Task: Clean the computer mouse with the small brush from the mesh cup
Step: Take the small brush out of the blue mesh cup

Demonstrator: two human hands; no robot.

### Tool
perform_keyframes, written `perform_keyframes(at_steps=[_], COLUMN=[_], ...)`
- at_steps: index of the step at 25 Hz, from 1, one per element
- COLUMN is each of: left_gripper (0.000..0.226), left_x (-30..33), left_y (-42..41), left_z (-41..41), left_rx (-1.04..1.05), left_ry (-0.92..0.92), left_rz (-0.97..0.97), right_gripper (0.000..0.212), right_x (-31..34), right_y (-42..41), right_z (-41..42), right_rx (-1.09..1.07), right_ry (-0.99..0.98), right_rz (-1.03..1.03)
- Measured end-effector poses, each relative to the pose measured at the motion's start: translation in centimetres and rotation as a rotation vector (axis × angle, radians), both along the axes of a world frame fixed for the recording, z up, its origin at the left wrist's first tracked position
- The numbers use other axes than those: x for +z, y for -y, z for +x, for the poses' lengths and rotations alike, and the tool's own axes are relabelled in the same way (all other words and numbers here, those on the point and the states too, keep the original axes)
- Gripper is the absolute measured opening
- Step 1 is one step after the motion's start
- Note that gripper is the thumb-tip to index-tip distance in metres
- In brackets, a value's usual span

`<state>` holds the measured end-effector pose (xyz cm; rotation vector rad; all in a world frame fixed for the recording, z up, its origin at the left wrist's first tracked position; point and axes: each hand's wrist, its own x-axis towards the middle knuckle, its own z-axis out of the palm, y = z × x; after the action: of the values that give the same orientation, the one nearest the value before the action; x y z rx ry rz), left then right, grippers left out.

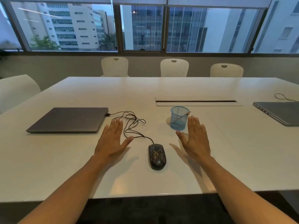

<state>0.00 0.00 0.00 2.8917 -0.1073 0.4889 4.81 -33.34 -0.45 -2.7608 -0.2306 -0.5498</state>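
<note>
Both hands hovering flat over white table (161, 88), palms down, fingers spread, gripping nothing. Left hand (111, 139) sitting left of mouse (157, 156); right hand (195, 138) sitting right of it, w/ mouse lying between the two, nearer the person than either set of fingertips. Mouse resting on table, long axis running roughly away from the person, cable (132, 125) trailing off far end in loose loops toward closed laptop (69, 119) at left.

Key relation: blue mesh cup (179, 118) standing just beyond & slightly left of right hand's fingertips, nearly touching in this view, though actual gap hard to judge. Small brush (181, 118) leaning inside cup, handle end poking over rim on the right side, i.e. tilting toward right hand; bristle end down near cup's base, seen only through mesh. Brush's long axis slanting lower-left to upper-right.

Right hand clearly nearer than left, which sits well apart from cup w/ cable in between. Judging next step: reaching fwd w/ right hand, pinching handle tip at rim, lifting along the slant so as not to tip the light cup. Left hand likely free for steadying mouse. Cleaning not yet begun; brush still in cup.

Second laptop (281, 112) at far right, not involved.
</note>
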Motion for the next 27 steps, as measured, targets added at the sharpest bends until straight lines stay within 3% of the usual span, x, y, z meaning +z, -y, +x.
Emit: perform_keyframes(at_steps=[7,12,16,19,27], left_gripper=[0.091,0.091,0.091,0.091,0.093], left_x=[-4.5,-4.8,-4.9,-5.0,-5.1], left_y=[0.5,0.3,0.5,0.4,0.3], left_z=[-1.6,-1.4,-1.5,-1.5,-1.4], left_rx=[0.053,0.044,0.044,0.045,0.04], left_ry=[-0.334,-0.33,-0.325,-0.324,-0.314], left_rz=[-0.021,0.018,0.029,0.029,0.004], right_gripper=[0.085,0.078,0.057,0.061,0.032], right_x=[-0.8,0.7,2.7,3.7,5.1], right_y=[0.3,0.1,-0.1,-0.2,-1.1], right_z=[0.9,3.5,5.5,6.9,8.6], right_rx=[-0.026,-0.06,-0.098,-0.181,-0.247], right_ry=[-0.128,-0.136,-0.033,-0.074,-0.087], right_rz=[0.162,0.308,0.465,0.482,0.623])
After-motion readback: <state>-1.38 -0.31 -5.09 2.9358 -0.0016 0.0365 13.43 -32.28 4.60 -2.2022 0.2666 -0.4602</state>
